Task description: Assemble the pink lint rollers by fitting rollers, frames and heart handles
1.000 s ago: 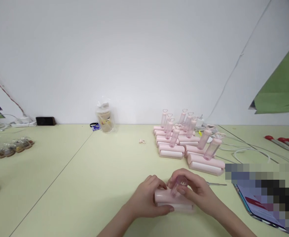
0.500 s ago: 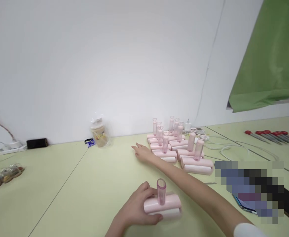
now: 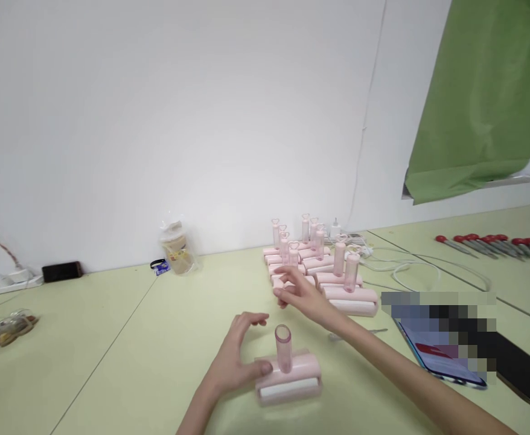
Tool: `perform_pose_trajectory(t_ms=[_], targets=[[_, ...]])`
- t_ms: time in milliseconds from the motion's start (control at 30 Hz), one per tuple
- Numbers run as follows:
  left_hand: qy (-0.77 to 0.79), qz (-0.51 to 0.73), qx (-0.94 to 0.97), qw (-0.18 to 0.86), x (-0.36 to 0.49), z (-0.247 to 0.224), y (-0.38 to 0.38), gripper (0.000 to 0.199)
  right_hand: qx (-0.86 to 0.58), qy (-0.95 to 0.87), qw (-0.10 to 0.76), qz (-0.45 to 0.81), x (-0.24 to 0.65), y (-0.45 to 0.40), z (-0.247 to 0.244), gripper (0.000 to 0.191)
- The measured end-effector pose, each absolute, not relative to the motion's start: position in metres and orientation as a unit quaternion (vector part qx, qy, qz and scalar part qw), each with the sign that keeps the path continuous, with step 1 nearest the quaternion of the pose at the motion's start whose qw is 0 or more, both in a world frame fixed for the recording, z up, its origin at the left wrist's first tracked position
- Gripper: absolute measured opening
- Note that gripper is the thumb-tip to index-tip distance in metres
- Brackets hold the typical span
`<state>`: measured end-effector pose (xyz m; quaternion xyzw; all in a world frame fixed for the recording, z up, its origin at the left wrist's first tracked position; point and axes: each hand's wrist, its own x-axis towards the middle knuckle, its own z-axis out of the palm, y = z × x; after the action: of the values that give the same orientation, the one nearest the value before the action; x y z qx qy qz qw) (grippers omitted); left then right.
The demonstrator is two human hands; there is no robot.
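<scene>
A pink lint roller [image 3: 289, 382] with an upright, open-topped clear pink handle tube [image 3: 284, 350] lies on the table in front of me. My left hand [image 3: 235, 356] is open at its left side, fingers lifted away and thumb at the roller's left end. Farther forward, my right hand [image 3: 303, 296] hangs in front of the grouped lint rollers [image 3: 351, 299], partly covering the nearest left one. Its thumb and index finger are apart, and I make out nothing held. Several grouped rollers have heart-shaped tops on their handles. Partly behind my right forearm lies a thin metallic tool [image 3: 337, 336].
To the right are a phone [image 3: 446, 356], a dark flat object [image 3: 527, 374], white cables [image 3: 416, 269] and several red-handled tools [image 3: 486, 240]. A bagged drink cup [image 3: 178, 251] stands by the wall. At left are a black box [image 3: 62, 271] and small round items [image 3: 6, 329].
My left hand has loosened from the lint roller and its fingers have spread. My right hand has moved right and nearer to me, now in front of the grouped rollers. The view has shifted slightly.
</scene>
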<state>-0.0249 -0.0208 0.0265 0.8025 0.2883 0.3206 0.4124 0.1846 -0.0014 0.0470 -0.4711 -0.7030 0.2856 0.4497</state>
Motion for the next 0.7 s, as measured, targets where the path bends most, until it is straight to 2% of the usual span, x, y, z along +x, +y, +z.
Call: perform_pose_trajectory(t_ms=[67,167,300,433,533,600,700], targets=[[0.262,0.363,0.778,0.442,-0.016,0.039,-0.022,0.055,-0.465,-0.678,0.486,0.296,0.199,-0.017,0.061,0.030],[0.205,0.364,0.738,0.530,0.010,0.048,-0.027,0.055,-0.449,-0.658,0.513,0.321,0.207,-0.036,0.077,0.032],[0.151,0.398,0.622,0.657,0.045,0.033,-0.037,0.053,-0.428,-0.603,0.549,0.390,0.201,-0.052,0.083,0.026],[0.140,0.434,0.576,0.678,0.058,0.013,-0.045,0.071,-0.436,-0.590,0.513,0.445,0.196,-0.063,0.078,0.026],[0.145,0.455,0.546,0.688,0.061,0.008,-0.048,0.076,-0.406,-0.612,0.470,0.490,0.195,-0.068,0.077,0.025],[0.156,0.459,0.524,0.700,0.062,0.009,-0.047,0.076,-0.395,-0.645,0.464,0.461,0.192,-0.070,0.077,0.019],[0.170,0.459,0.512,0.706,0.064,0.011,-0.046,0.072,-0.412,-0.710,0.468,0.326,0.185,-0.072,0.077,0.013]])
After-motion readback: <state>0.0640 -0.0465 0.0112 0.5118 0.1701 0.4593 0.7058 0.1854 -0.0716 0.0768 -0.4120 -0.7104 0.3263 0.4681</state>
